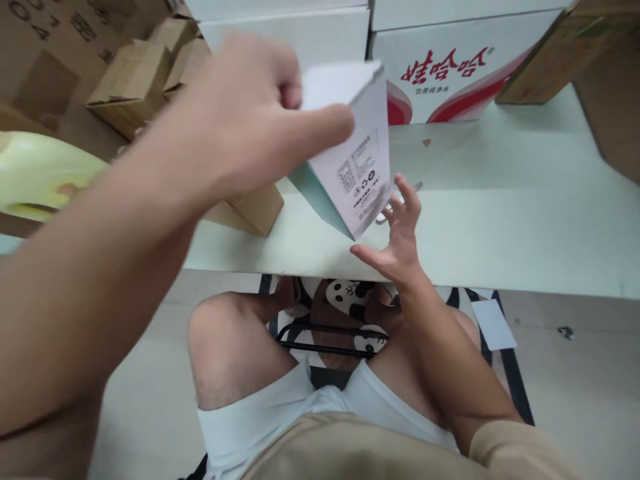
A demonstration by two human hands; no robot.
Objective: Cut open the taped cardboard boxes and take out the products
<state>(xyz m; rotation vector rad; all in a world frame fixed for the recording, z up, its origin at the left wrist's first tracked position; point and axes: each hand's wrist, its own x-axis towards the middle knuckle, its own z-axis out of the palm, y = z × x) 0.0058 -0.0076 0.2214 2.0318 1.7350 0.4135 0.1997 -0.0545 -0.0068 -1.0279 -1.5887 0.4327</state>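
Observation:
My left hand (250, 113) is raised close to the camera and grips the top of a small white carton (357, 150) with printed text and a teal side. The carton hangs tilted, its lower corner pointing down over the pale green table (500, 220). My right hand (397, 230) is just below that corner, fingers spread apart, holding nothing. Its fingertips are near the carton's lower edge.
White shipping boxes with red print (450, 73) stand at the table's back. Brown cardboard boxes (130, 83) lie at the left, another brown box (255, 210) on the table under my left arm. My knees and a panda-patterned stool (345, 293) show below the table edge.

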